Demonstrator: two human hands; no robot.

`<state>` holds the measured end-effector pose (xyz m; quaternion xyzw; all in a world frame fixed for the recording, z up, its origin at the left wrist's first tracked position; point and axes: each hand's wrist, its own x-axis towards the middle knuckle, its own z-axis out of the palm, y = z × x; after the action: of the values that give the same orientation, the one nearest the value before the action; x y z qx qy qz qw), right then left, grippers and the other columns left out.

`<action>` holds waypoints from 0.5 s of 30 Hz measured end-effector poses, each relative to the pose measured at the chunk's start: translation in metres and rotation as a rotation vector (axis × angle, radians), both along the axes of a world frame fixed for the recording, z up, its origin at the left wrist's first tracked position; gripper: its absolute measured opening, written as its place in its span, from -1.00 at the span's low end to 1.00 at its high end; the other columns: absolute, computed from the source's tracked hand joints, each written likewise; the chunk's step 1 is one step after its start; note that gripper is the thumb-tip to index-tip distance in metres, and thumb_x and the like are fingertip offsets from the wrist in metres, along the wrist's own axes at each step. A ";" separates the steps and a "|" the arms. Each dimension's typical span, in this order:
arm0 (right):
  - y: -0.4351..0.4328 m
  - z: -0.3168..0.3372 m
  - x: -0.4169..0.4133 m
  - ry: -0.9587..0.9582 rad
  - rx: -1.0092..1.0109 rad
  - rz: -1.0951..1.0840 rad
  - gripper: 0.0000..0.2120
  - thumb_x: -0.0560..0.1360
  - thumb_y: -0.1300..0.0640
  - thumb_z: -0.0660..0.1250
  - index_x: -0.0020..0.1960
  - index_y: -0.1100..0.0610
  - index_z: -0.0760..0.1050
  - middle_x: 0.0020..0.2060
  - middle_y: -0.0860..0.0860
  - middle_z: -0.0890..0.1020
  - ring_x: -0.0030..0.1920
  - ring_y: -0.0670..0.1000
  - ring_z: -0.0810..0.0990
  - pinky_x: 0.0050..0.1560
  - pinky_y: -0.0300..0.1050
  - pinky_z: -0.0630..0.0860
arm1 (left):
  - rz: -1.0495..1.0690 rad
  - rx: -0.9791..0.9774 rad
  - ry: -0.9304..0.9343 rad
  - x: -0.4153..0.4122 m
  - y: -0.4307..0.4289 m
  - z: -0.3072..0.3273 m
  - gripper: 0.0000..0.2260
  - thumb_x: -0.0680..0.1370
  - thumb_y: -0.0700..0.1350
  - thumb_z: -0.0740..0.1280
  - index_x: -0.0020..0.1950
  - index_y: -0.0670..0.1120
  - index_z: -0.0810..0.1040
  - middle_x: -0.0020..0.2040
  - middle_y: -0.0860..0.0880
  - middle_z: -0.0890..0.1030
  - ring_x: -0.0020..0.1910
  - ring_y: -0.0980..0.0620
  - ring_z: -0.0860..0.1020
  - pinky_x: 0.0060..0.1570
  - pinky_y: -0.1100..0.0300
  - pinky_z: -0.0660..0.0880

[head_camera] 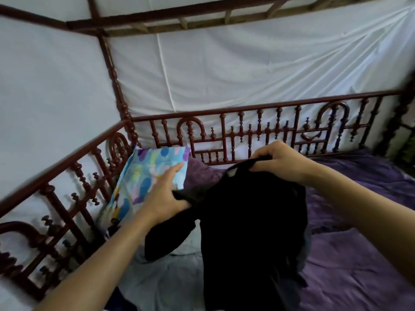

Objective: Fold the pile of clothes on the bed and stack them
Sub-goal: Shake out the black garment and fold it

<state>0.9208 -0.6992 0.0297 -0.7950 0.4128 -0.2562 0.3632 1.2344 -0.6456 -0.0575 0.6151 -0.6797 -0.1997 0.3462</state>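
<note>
While both hands hold it up off the bed, the black garment (247, 221) hangs mid-view, top edge at 12, bulk drooping to 6 over the pile. Right hand (280, 160) at its 1 o'clock, fingers curled tight round the top edge near what looks like the neck opening. Left hand (164, 198) at its 9 o'clock, thumb pinching a side fold against the palm, fingers stretched forward. Likely raised and spread like this to find the shoulders before folding; fold not begun, no stack in view. One sleeve (170, 239) dangles at 8. Below at 7, pale grey cloth (170, 279) lies crumpled, probably next in the pile; dark blue bit (119, 299) by the frame edge, can't tell what. Purple bedspread (359, 272) lies flat at 3 to 5. Patterned pillow (143, 182) at 9 to 10 leans on the bed rail (247, 131), just past the left fingers; purple cushion (202, 176) beside it at 11. These crowd the left side, so laying out looks easier toward 4. White cloth (247, 75) hangs behind the rail at 12
</note>
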 end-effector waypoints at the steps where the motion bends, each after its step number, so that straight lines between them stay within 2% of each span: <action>1: 0.006 0.003 0.003 0.032 -0.033 -0.007 -0.93 0.49 0.15 0.40 -0.12 0.12 0.66 -0.34 -0.01 0.64 -0.35 -0.09 0.59 -0.34 -0.27 0.44 | -0.093 0.029 -0.050 -0.023 0.000 -0.008 -0.25 0.26 0.14 0.54 0.39 0.24 0.31 0.27 0.23 0.44 0.26 0.30 0.37 0.20 0.35 0.32; 2: 0.012 0.006 0.006 0.068 -0.060 -0.024 -0.93 0.49 0.14 0.41 -0.13 0.09 0.66 -0.31 0.00 0.66 -0.32 -0.07 0.61 -0.32 -0.25 0.48 | -0.162 0.028 -0.059 -0.044 -0.003 -0.017 -0.33 0.32 0.12 0.53 0.38 0.22 0.36 0.21 0.21 0.50 0.22 0.28 0.43 0.17 0.35 0.36; 3: 0.018 0.007 0.006 0.106 -0.078 -0.049 -0.93 0.48 0.13 0.41 -0.15 0.08 0.66 -0.29 0.01 0.67 -0.29 -0.05 0.63 -0.29 -0.22 0.50 | -0.168 -0.005 -0.018 -0.062 -0.005 -0.023 -0.55 0.42 0.02 0.48 0.29 0.14 0.50 0.09 0.14 0.60 0.13 0.20 0.54 0.09 0.31 0.44; 4: 0.024 0.008 0.004 0.150 -0.090 -0.075 -0.93 0.47 0.12 0.41 -0.16 0.06 0.66 -0.28 0.01 0.67 -0.28 -0.05 0.64 -0.28 -0.19 0.53 | -0.135 -0.036 0.064 -0.072 -0.009 -0.026 -0.79 0.52 -0.11 0.39 0.15 0.03 0.60 -0.06 0.05 0.66 -0.01 0.11 0.62 -0.02 0.25 0.49; 5: 0.028 0.008 -0.001 0.195 -0.103 -0.107 -0.94 0.46 0.12 0.42 -0.18 0.04 0.65 -0.29 -0.01 0.68 -0.28 -0.05 0.65 -0.28 -0.17 0.55 | -0.092 -0.047 0.158 -0.075 -0.012 -0.024 -0.87 0.58 -0.20 0.29 0.03 -0.05 0.62 -0.20 -0.01 0.67 -0.16 0.06 0.64 -0.12 0.23 0.49; 6: 0.033 0.008 -0.008 0.238 -0.118 -0.146 -0.94 0.46 0.12 0.42 -0.19 0.03 0.65 -0.30 -0.02 0.68 -0.28 -0.05 0.65 -0.27 -0.13 0.57 | -0.059 -0.045 0.244 -0.071 -0.016 -0.022 -0.82 0.61 -0.24 0.21 -0.05 -0.08 0.60 -0.32 -0.05 0.65 -0.28 0.06 0.63 -0.19 0.24 0.47; 8: 0.044 0.005 -0.023 0.286 -0.124 -0.227 -0.94 0.45 0.14 0.43 -0.20 0.06 0.65 -0.31 0.01 0.68 -0.27 0.01 0.66 -0.24 -0.04 0.59 | -0.065 -0.029 0.359 -0.063 -0.020 -0.012 -0.78 0.63 -0.23 0.16 -0.11 -0.08 0.55 -0.42 -0.05 0.60 -0.38 0.06 0.59 -0.27 0.28 0.48; 11: 0.062 -0.002 -0.030 0.254 -0.109 -0.334 -0.95 0.43 0.15 0.44 -0.21 0.10 0.66 -0.30 0.05 0.69 -0.32 -0.03 0.63 -0.23 -0.02 0.59 | -0.284 0.066 0.352 -0.079 -0.015 -0.004 -0.88 0.57 -0.07 0.33 -0.12 -0.08 0.57 -0.31 -0.10 0.61 -0.32 0.04 0.58 -0.23 0.13 0.50; 13: 0.073 -0.005 -0.027 0.239 -0.110 -0.399 -0.95 0.42 0.13 0.45 -0.21 0.09 0.67 -0.30 0.05 0.69 -0.34 -0.09 0.60 -0.25 -0.08 0.57 | -0.484 0.223 0.199 -0.108 0.001 -0.010 -0.73 0.45 0.10 0.45 -0.02 -0.06 0.56 -0.19 -0.08 0.59 -0.22 0.04 0.55 -0.17 0.09 0.48; 15: 0.083 -0.002 -0.023 0.215 -0.101 -0.462 -0.94 0.41 0.12 0.46 -0.24 0.07 0.67 -0.36 -0.02 0.67 -0.36 -0.13 0.58 -0.31 -0.19 0.53 | -0.637 0.400 0.165 -0.137 0.021 -0.023 -0.54 0.33 0.22 0.51 0.10 0.00 0.54 -0.04 0.02 0.60 -0.08 0.07 0.57 -0.08 0.15 0.49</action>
<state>0.8975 -0.6157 0.0272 -0.7195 0.6062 -0.2668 0.2091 1.0973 -0.6247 -0.0804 0.4104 -0.7543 -0.4746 0.1934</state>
